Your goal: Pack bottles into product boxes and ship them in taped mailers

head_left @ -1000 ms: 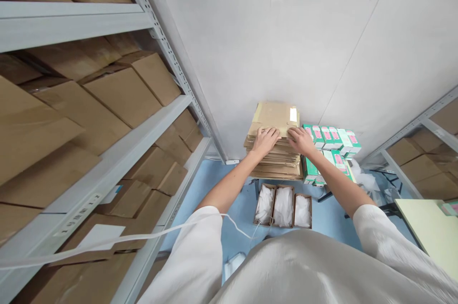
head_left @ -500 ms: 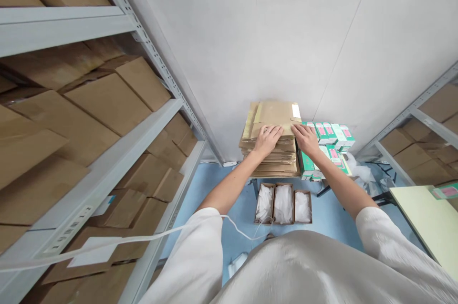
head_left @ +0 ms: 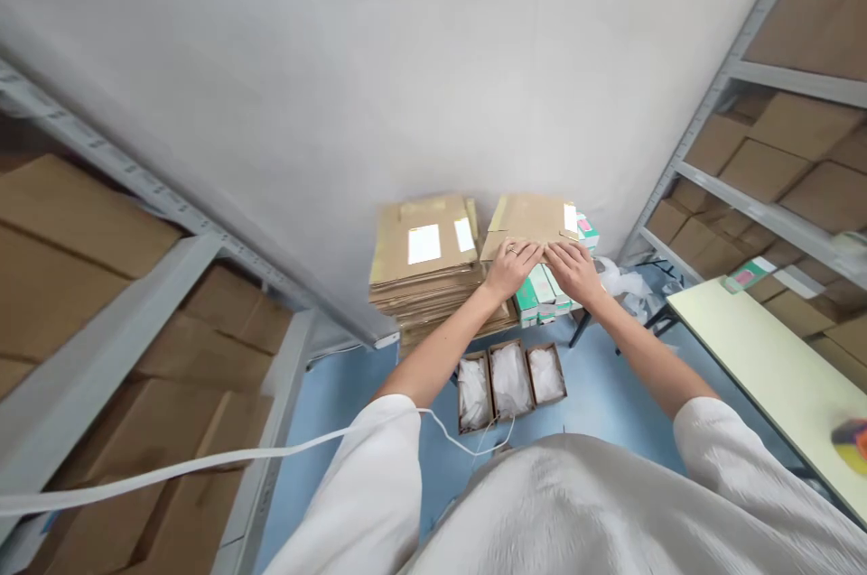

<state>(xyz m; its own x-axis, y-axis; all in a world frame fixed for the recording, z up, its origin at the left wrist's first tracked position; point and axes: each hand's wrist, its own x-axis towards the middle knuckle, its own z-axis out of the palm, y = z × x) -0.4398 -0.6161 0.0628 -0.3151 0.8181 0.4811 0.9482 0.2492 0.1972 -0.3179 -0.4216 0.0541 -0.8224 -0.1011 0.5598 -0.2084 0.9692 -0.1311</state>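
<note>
A flat brown cardboard piece (head_left: 528, 218) with a white rectangular label (head_left: 570, 217) is held over green-and-white cardboard boxes (head_left: 538, 293), just right of a stack of flattened brown cardboard (head_left: 426, 282). The grip of the left hand (head_left: 513, 268) and that of the right hand (head_left: 571, 270), close together, both pinch its near edge, fingers on top (the thumbs are hidden). Below sit three open brown cardboard cartons (head_left: 490, 381) of crumpled white material, and farther right a pale yellow-green rectangular desk (head_left: 765, 354) stands near grey metal shelving (head_left: 778, 218).
</note>
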